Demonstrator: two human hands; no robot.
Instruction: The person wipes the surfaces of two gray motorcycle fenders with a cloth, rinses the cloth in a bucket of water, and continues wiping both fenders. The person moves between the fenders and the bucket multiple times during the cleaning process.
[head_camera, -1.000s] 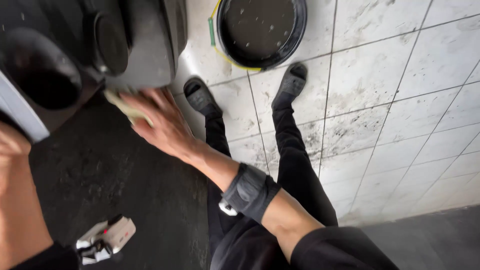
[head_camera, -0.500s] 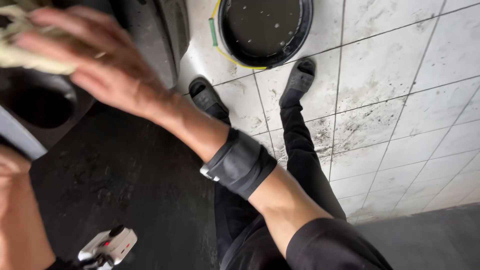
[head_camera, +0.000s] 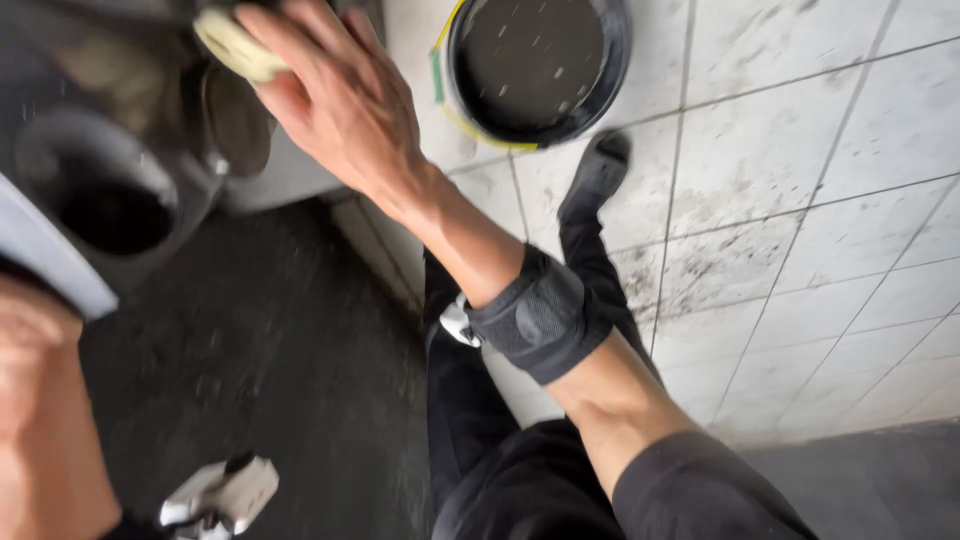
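Observation:
My right hand (head_camera: 340, 100) reaches up and left, its fingers closed on a pale yellow sponge (head_camera: 235, 45) pressed against a dark grey machine body (head_camera: 150, 130). A black band (head_camera: 540, 320) wraps that forearm. My left arm (head_camera: 40, 420) rises along the left edge. Its hand meets a pale grey panel edge (head_camera: 50, 265), and its grip is hidden. A round dark opening (head_camera: 110, 205) in the grey body lies just below and left of the sponge.
A black bucket (head_camera: 610, 60) with a yellow-green rim stands on dirty white floor tiles (head_camera: 800, 200) at the top. My legs in black trousers (head_camera: 590, 250) stretch toward it. Dark rough ground (head_camera: 260, 340) lies to the left, with a small white-and-black device (head_camera: 220, 495) at the bottom.
My right hand with the sponge has swept upward across the grey body, from low beside the dark opening to its upper part. The view has shifted slightly.

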